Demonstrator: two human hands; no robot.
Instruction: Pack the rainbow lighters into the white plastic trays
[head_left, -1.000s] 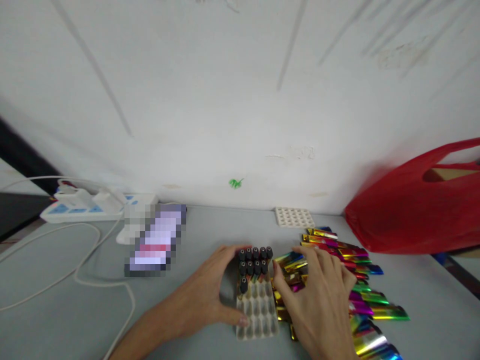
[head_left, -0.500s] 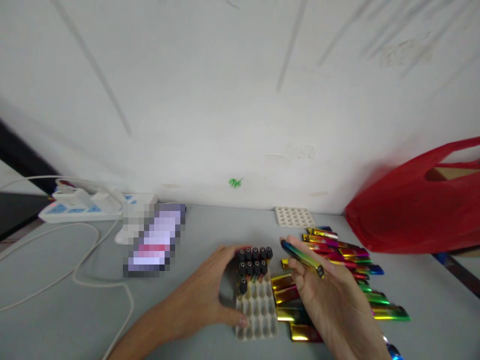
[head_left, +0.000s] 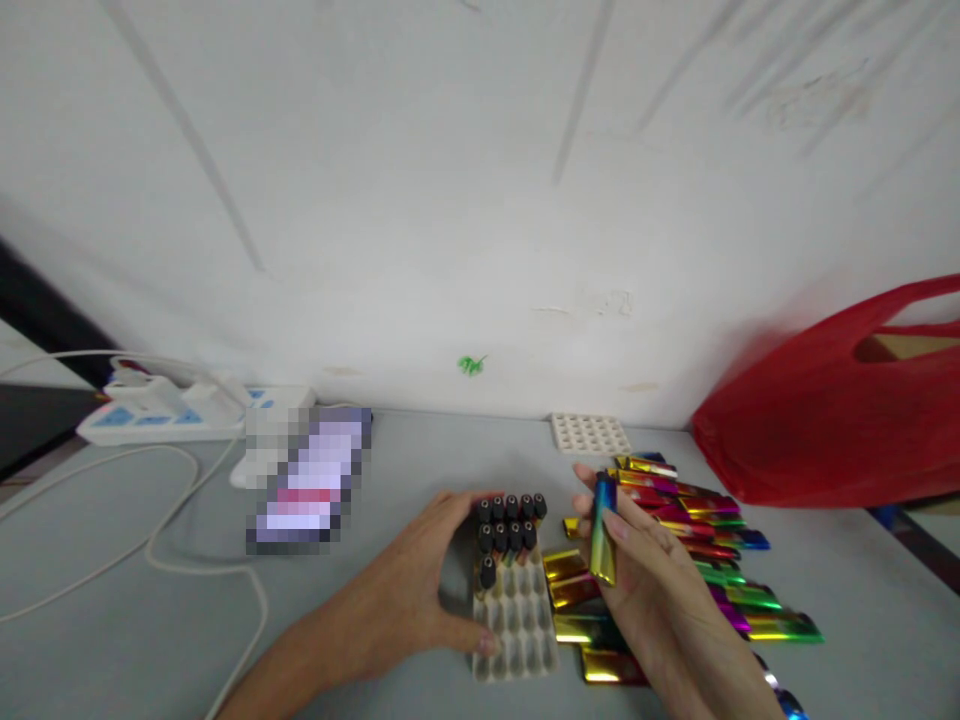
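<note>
A pale moulded tray (head_left: 514, 625) with rows of oval pockets lies in front of me. Several upright pieces with black tops (head_left: 514, 535) fill its far rows, and one stands alone at the left of the third row. My left hand (head_left: 397, 580) braces the tray, its thumb on the near left side and its fingers at the far left corner. To the right of the tray, my right hand (head_left: 652, 570) grips a slim lighter-like metallic piece (head_left: 603, 530), shading from blue to gold, held nearly upright with its dark end up.
Shiny multicoloured pieces (head_left: 772, 597) lie heaped under and beyond my right hand. A second pale tray (head_left: 591, 434) rests by the wall. A red bag (head_left: 817, 420) stands at right. On the left are a phone (head_left: 319, 480), a power strip (head_left: 165, 425) and loose white cables (head_left: 259, 590).
My right hand has turned the metallic piece from a slanted lie to nearly upright, and the thumb now presses on its front. My left hand and the tray stay where they were.
</note>
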